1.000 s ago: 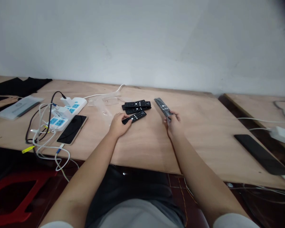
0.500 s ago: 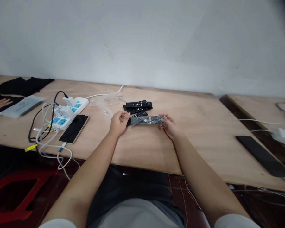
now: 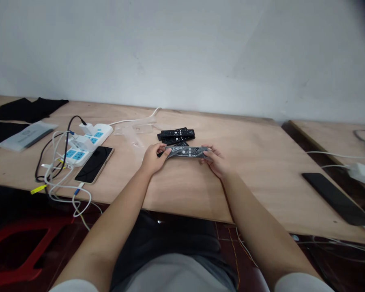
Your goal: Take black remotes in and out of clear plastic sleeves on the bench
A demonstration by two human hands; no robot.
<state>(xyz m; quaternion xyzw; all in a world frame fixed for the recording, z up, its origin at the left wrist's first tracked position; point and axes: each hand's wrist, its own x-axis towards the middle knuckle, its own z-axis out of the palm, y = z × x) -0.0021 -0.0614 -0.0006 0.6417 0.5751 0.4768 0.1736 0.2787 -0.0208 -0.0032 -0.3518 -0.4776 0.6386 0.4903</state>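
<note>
Between my two hands a black remote control [image 3: 187,152] lies crosswise, mostly covered by a clear plastic sleeve. My left hand [image 3: 154,157] is closed on its left end, thumb and fingers pinching there. At the opposite end my right hand [image 3: 214,158] grips the remote through the plastic. Just behind it, several more black remote controls [image 3: 178,134] are piled on the wooden table [image 3: 182,186]; the front one is partly hidden by the held remote. Left of the pile lie crumpled clear plastic sleeves [image 3: 134,132].
A white power strip [image 3: 105,129] with plugs and tangled cables stands left, beside a phone [image 3: 94,164]. Farther left are a packaged flat item [image 3: 27,136] and black cloth [image 3: 30,109]. Another dark phone [image 3: 337,198] lies at right. A red stool [image 3: 27,227] stands below the table's front edge.
My left hand's thumb and fingers have closed further over the remote's left end, covering the bare black part. Another person's hand at the far left has left the view.
</note>
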